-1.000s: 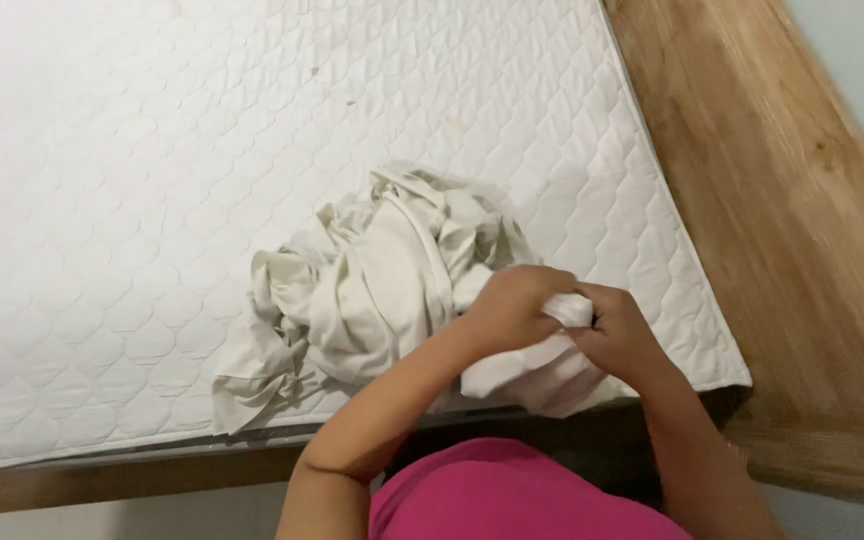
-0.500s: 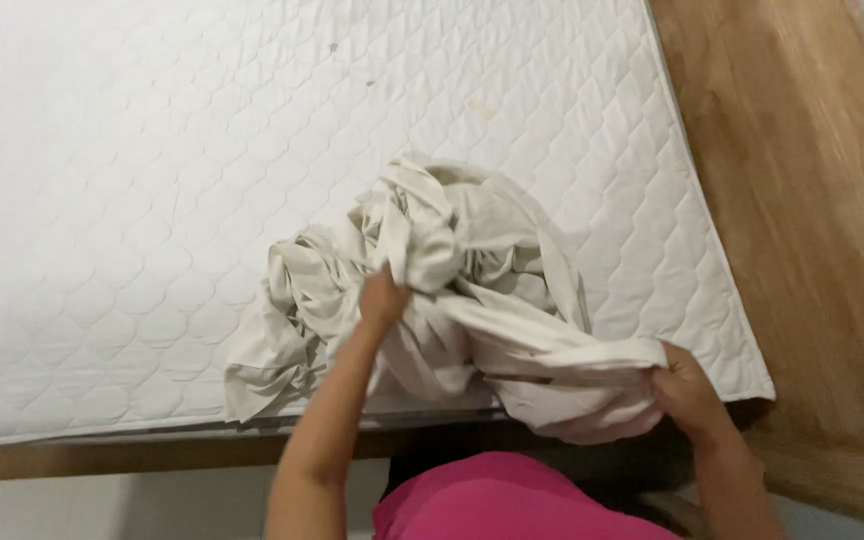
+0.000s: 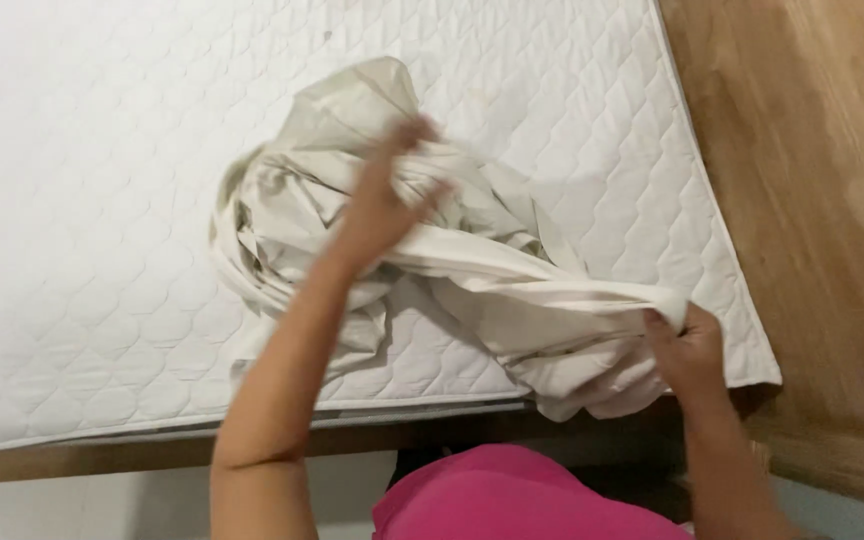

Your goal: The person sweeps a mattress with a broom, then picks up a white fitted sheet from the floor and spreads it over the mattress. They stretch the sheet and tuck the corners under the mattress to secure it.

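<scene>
A crumpled cream bed sheet (image 3: 332, 180) lies in a heap on the near part of a white quilted mattress (image 3: 102, 200). My left hand (image 3: 387, 200) reaches over the heap with fingers spread, blurred by motion, touching the top of the cloth. My right hand (image 3: 690, 345) grips one edge of the sheet near the mattress's near right corner, and a band of cloth stretches from it back to the heap. Part of the sheet hangs over the mattress's front edge below my right hand.
The mattress rests on a wooden bed frame (image 3: 802, 200), whose wide plank runs along the right side and front edge. My pink top (image 3: 522, 500) shows at the bottom. A pale floor lies below the frame at the lower left.
My hands have moved apart. The left went from the sheet's near edge up over the heap; the right pulled an edge toward the right corner, spreading the heap wider.
</scene>
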